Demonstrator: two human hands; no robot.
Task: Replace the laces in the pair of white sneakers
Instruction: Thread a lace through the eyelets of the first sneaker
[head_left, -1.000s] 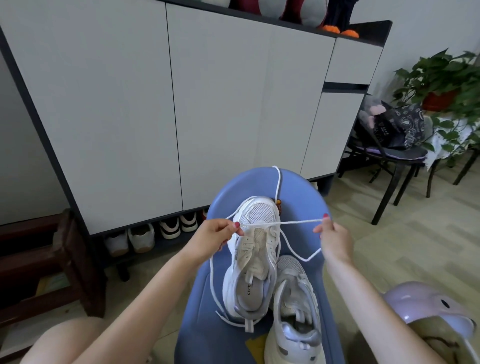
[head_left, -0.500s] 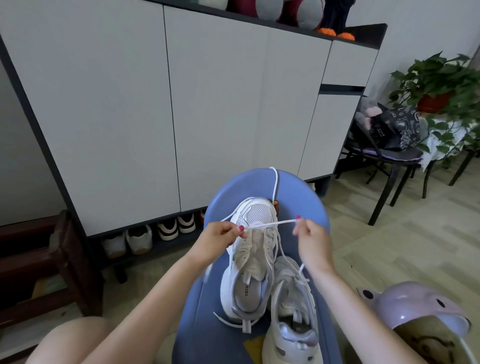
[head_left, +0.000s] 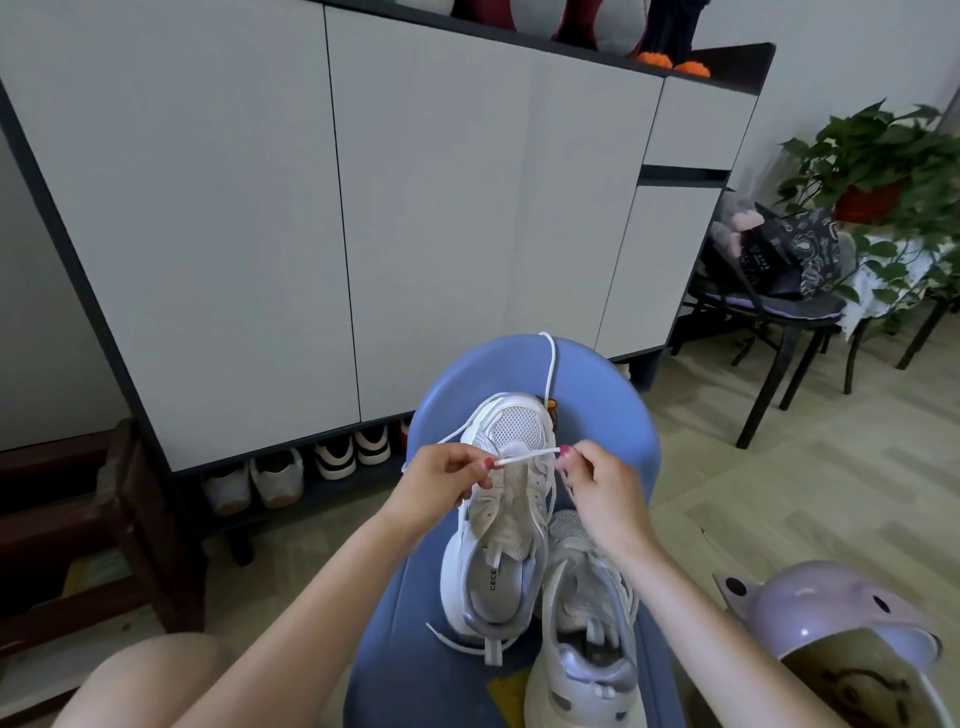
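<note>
Pinching a short, taut span of white lace (head_left: 524, 457) between them, the left hand (head_left: 441, 480) and the right hand (head_left: 602, 491) hover over the toe end of a white sneaker (head_left: 501, 519) that lies on a blue seat (head_left: 613, 410). Each hand has its thumb and forefinger closed on the lace, the other fingers curled loosely behind, and the held piece runs almost level from one pinch to the other, just above the lowest eyelets. From the right-hand pinch the lace drops along the shoe's outer side; from the left-hand pinch another length trails off behind the toe cap. Beyond the grip, a further white strand (head_left: 549, 364) rises over the far rim of the seat. Directly below the hands the sneaker's tongue and open collar face upward, heel toward the person, with a loose end lying on the seat beside the heel. Below and to the right of the right hand, the second white sneaker (head_left: 587, 639) sits touching the first, its heel nearest the camera. Further right of the grip stands a lilac helmet (head_left: 831, 608), and behind everything a pale cabinet (head_left: 467, 208) with shoes tucked underneath.
</note>
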